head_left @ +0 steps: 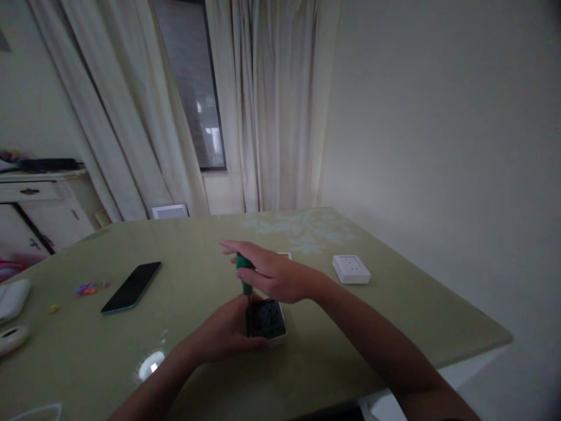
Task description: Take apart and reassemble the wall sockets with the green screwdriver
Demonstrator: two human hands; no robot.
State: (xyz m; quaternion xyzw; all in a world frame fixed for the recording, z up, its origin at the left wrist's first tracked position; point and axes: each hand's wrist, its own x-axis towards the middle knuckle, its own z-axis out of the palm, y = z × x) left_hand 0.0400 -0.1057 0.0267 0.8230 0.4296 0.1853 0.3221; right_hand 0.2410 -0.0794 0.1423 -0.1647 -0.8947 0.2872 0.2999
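Note:
My right hand [274, 273] grips a green-handled screwdriver [243, 272] held upright, its tip down on a small dark box with a white rim [265, 320] on the table. The index finger sticks out to the left while the other fingers wrap the handle. My left hand [228, 334] is closed around the left side of that box, steadying it on the greenish table [394, 316]. A white square wall socket [351, 269] lies to the right, apart from both hands.
A dark phone [132, 286] lies on the left of the table, with small coloured bits [87, 287] beside it. White objects [12, 298] sit at the far left edge. Behind are curtains [267, 105], a window and a white cabinet [39, 210].

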